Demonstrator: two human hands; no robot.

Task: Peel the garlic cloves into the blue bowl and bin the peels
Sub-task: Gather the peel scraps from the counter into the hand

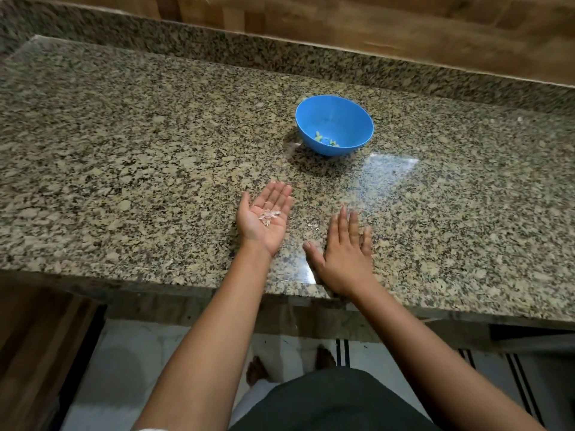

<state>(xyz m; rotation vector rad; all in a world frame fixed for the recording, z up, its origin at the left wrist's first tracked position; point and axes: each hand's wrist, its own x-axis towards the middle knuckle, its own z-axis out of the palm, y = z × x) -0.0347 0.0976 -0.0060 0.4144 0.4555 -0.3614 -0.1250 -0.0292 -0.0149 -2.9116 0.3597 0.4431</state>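
on the granite countertop (124, 150), toward the back edge and somewhat right of its middle: blue bowl (337, 115), upright, well apart from both hands. inside it, low against the near wall, a few pale peeled garlic cloves (325, 140) (small, so no sure count). nearer the front edge, about midway along it: left hand (264, 216), turned palm up, fingers straight and close together, thumb out to the side, gripping nothing. carries a small loose heap of papery peels (269, 214) in the hollow of the palm. just to the right of it and closer still to the front edge: right hand (342, 253), palm down, fingers straight and slightly spread, thumb splayed toward the left hand, holding nothing. looks laid flat on the stone or just over it, cannot tell which, with blur at the fingertips. between the two hands, on the bare stone, a few pale scraps (312, 226), perhaps more peel, too small to tell. behind the back edge, a raised granite lip and then wooden panelling (373, 26). below the front edge, pale floor, two bare feet (256, 371) and a dark garment (329, 399).
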